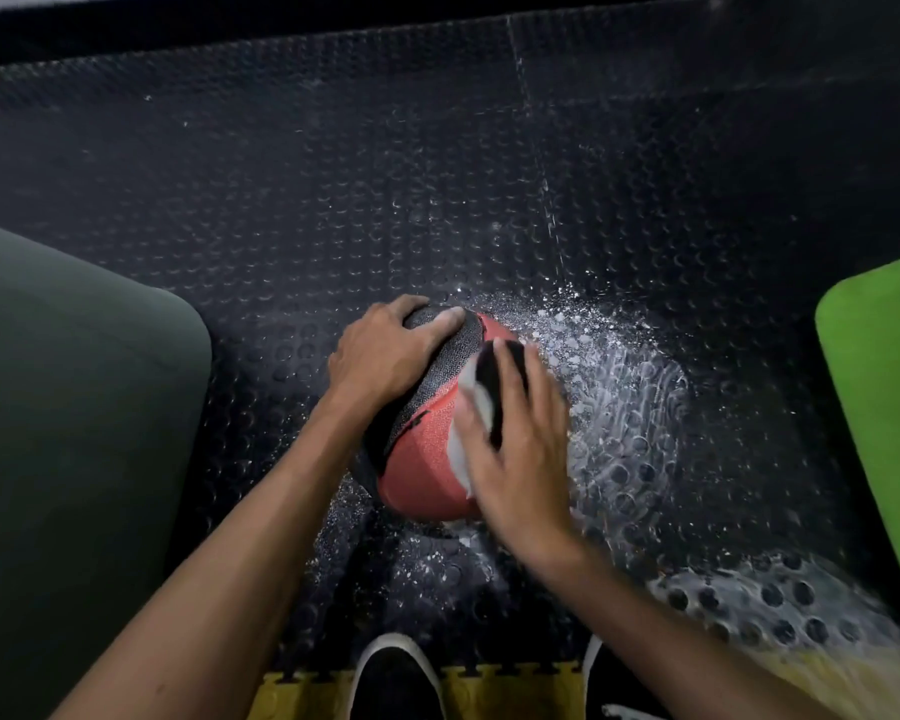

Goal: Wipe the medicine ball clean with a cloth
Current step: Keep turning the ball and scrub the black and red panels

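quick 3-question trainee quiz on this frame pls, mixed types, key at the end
1. True or false: the left hand is wiping while the right hand steadies the medicine ball.
2. Multiple choice: the cloth sits A) on the floor mat B) under the right hand, against the ball C) on the green mat.
3. Fill in: white powder is scattered on the black studded floor mostly to the ball's ____ side.

Key: 1 false: the left hand rests on the ball's dark top panel and the right presses the cloth. 2 B. 3 right.
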